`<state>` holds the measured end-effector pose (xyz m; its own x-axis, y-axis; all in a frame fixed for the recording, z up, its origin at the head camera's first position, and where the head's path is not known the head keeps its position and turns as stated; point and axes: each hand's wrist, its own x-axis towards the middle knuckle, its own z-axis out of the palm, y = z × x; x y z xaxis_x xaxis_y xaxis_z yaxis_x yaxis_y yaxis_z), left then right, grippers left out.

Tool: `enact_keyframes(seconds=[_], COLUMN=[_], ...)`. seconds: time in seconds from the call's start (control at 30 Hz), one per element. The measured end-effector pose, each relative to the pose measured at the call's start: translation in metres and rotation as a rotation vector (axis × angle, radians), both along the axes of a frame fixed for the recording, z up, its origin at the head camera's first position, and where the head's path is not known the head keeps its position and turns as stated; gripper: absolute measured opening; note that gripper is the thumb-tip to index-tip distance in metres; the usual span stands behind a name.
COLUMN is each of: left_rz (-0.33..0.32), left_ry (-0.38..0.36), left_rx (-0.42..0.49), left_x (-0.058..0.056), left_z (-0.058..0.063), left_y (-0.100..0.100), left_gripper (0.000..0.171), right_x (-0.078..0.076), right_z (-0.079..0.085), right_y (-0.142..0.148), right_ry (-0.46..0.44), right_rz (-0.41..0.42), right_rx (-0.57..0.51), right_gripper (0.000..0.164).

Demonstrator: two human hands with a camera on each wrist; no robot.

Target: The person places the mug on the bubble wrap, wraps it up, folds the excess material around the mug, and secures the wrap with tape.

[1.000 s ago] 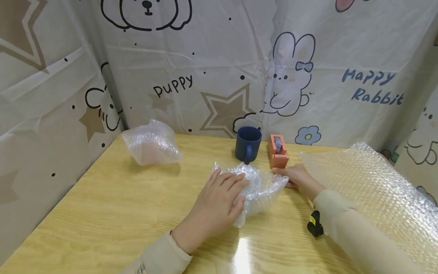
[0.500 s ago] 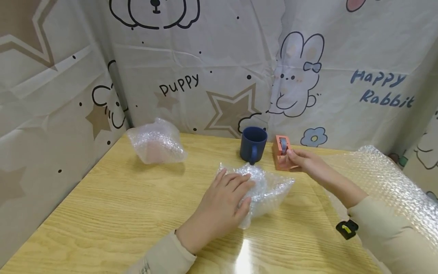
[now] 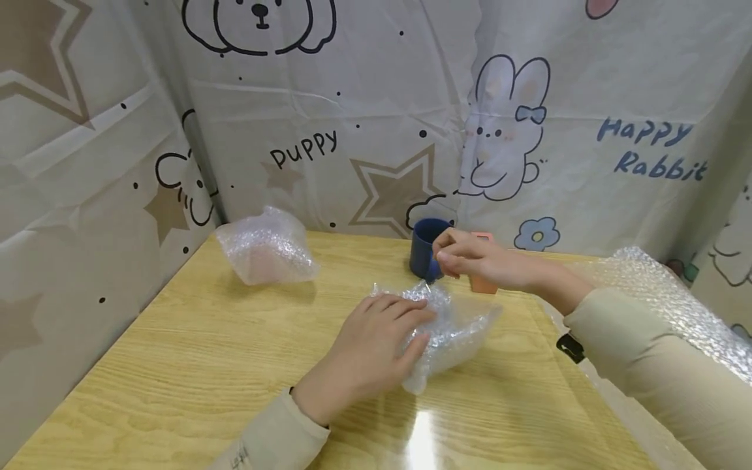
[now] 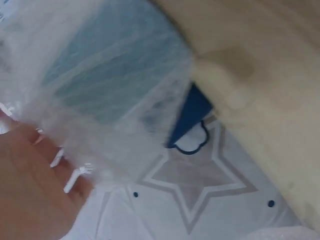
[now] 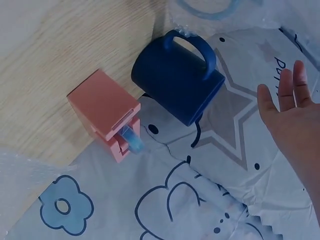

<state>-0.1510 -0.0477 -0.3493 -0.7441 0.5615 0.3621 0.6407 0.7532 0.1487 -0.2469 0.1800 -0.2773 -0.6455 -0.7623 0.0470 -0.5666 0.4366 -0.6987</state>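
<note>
My left hand (image 3: 376,339) rests on a bubble-wrapped bundle (image 3: 452,339), fingers spread over its top. Through the wrap in the left wrist view shows a pale blue thing (image 4: 120,65); the right wrist view catches its round rim. My right hand (image 3: 493,261) hovers in front of the dark blue mug (image 5: 172,80), thumb and bent forefinger close together. I cannot tell whether they pinch a bit of tape. Its other fingers (image 5: 287,92) stretch out in the right wrist view. The orange tape dispenser (image 5: 102,105) stands beside the mug, partly behind that hand in the head view.
At the back left of the wooden table (image 3: 235,365) sits another bubble-wrapped bundle (image 3: 267,251) with something pinkish inside. A large sheet of bubble wrap (image 3: 675,294) lies along the right side. A printed cloth (image 3: 294,98) hangs behind the table.
My right hand let go of the bundle's right end, went up to the tape dispenser, then moved left in front of the mug. My left hand stays on the bundle.
</note>
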Motion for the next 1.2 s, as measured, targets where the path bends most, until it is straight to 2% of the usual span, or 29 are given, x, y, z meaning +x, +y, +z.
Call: enact_keyframes(seconds=[0.07, 0.13, 0.23, 0.37, 0.53, 0.67, 0.83, 1.0, 1.2], left_rz=[0.028, 0.064, 0.113, 0.156, 0.168, 0.173, 0.166, 0.171, 0.175], left_ry=[-0.049, -0.064, -0.019, 0.078, 0.169, 0.205, 0.227, 0.282, 0.306], left_rx=[-0.007, -0.028, -0.076, -0.138, -0.142, -0.129, -0.107, -0.082, -0.074], left_x=[0.000, 0.001, 0.002, 0.006, 0.007, 0.007, 0.007, 0.005, 0.005], left_z=[0.006, 0.011, 0.015, 0.013, 0.006, 0.003, 0.002, 0.002, 0.002], left_y=[0.005, 0.011, 0.021, 0.027, 0.029, 0.029, 0.028, 0.028, 0.028], left_gripper=[0.038, 0.039, 0.034, 0.028, 0.025, 0.025, 0.024, 0.019, 0.017], right_x=[-0.002, -0.004, -0.007, -0.010, -0.013, -0.014, -0.016, -0.019, -0.023], right_z=[-0.003, -0.007, -0.013, -0.020, -0.028, -0.030, -0.028, -0.023, -0.025], right_y=[-0.003, -0.004, -0.005, -0.002, 0.002, 0.002, 0.002, 0.001, -0.001], right_ry=[0.012, 0.039, 0.078, 0.080, 0.063, 0.062, 0.118, 0.186, 0.197], right_rz=[0.005, -0.001, -0.021, -0.055, -0.071, -0.079, -0.092, -0.085, -0.080], right_rx=[0.025, 0.047, 0.085, 0.109, 0.098, 0.107, 0.153, 0.193, 0.245], right_gripper=[0.029, 0.025, 0.026, 0.033, 0.035, 0.035, 0.036, 0.044, 0.050])
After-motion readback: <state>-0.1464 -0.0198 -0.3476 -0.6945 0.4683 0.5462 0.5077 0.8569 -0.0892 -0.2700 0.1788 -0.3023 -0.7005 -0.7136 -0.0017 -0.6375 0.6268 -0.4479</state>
